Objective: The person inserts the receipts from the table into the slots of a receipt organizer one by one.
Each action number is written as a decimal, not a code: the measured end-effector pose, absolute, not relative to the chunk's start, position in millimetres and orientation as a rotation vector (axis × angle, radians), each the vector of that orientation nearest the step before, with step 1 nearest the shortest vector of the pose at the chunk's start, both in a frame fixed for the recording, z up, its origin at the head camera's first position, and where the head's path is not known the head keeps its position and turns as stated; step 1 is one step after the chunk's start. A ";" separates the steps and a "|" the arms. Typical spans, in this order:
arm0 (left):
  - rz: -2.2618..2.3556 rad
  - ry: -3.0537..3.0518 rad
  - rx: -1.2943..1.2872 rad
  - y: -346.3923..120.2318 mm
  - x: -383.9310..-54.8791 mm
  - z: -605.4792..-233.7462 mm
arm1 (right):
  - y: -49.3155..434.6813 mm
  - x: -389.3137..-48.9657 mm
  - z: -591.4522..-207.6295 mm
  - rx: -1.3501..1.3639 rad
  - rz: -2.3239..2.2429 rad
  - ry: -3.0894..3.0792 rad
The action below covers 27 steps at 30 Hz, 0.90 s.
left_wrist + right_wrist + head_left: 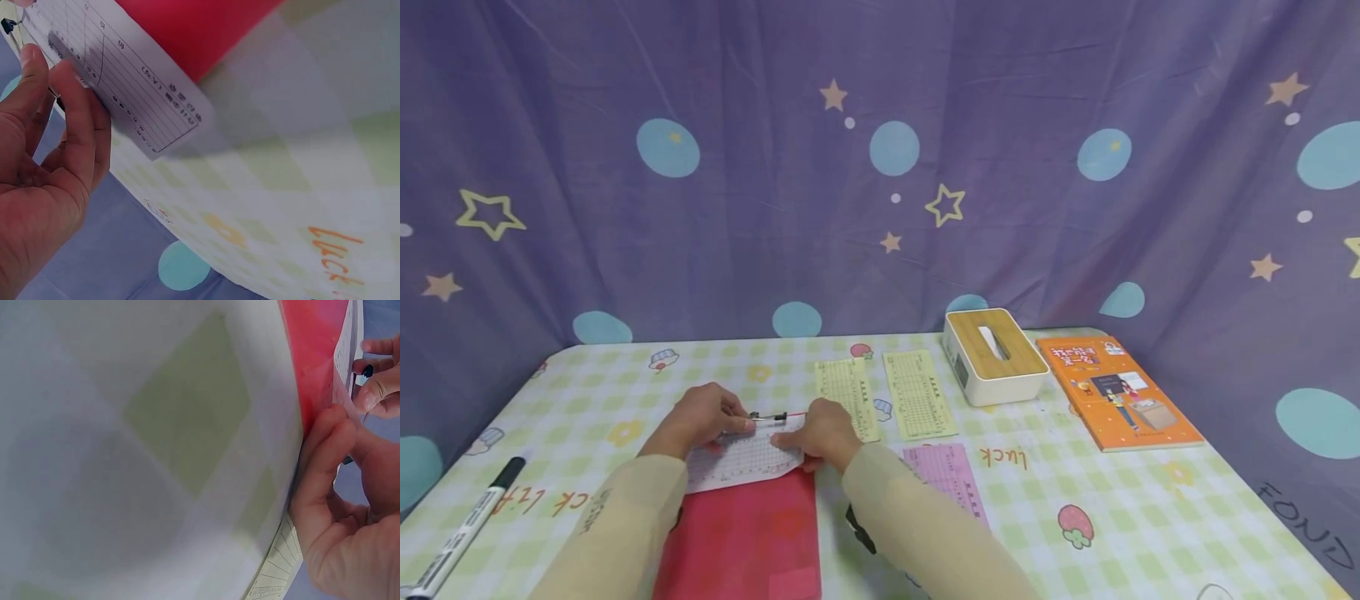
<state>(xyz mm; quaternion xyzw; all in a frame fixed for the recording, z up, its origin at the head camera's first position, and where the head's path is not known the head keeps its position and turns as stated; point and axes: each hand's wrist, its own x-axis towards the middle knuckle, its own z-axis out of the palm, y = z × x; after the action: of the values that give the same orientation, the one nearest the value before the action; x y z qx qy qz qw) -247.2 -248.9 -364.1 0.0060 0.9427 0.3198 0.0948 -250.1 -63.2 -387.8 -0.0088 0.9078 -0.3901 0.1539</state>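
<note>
A red folder [745, 533] lies on the table with a white printed form [741, 462] over its far end. A metal clip [766, 417] with black ends sits at the form's far edge. My left hand [706, 417] pinches the clip's left part between thumb and fingers, and the left wrist view shows the form [147, 100] slanting beside these fingers. At the form's right edge, my right hand [823, 435] pinches the sheet, thumb on top and fingers curled at the folder's side. The right wrist view has the folder [315, 356] right at those fingertips.
Two yellow forms [920, 396] and a pink form [947, 475] lie to the right. Beyond them are a tissue box [1000, 379] with a wooden lid and an orange book [1120, 396]. A marker [467, 533] lies at the left; a purple curtain [880, 250] hangs behind.
</note>
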 end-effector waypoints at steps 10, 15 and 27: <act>1.152 2.690 -0.077 -248.7 -244.8 -365.3 | -60.1 -251.1 -387.5 -0.031 -1.131 2.571; 1.121 2.706 -0.099 -247.8 -244.9 -365.3 | -60.3 -248.7 -384.9 -0.026 -1.112 2.573; 1.018 2.765 -0.029 -245.7 -244.8 -365.1 | -59.2 -249.6 -386.6 -0.010 -1.136 2.562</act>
<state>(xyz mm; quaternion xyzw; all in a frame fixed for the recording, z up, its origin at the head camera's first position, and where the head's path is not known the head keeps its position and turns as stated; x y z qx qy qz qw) -244.8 -245.7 -365.1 -0.0097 0.9339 0.3437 0.0974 -249.6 -59.2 -386.6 -0.0036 0.9010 -0.3995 0.1688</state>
